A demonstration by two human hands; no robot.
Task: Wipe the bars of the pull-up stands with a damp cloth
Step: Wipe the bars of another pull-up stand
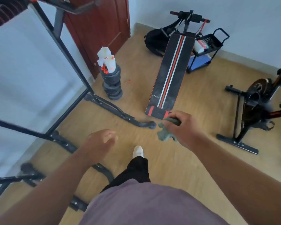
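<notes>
A black pull-up stand rises on the left, its slanted upright running from the top left down to floor feet. A second stand's base bars lie at the lower left. My right hand grips a crumpled grey-green cloth, which hangs below my fingers above the floor, apart from any bar. My left hand hovers in front of me with relaxed fingers, holding nothing and touching no bar.
A black sit-up bench with red and white stripes lies ahead. Stacked weight plates topped with white wrapping stand by a brown door. An exercise bike is on the right, a black cart in the far corner.
</notes>
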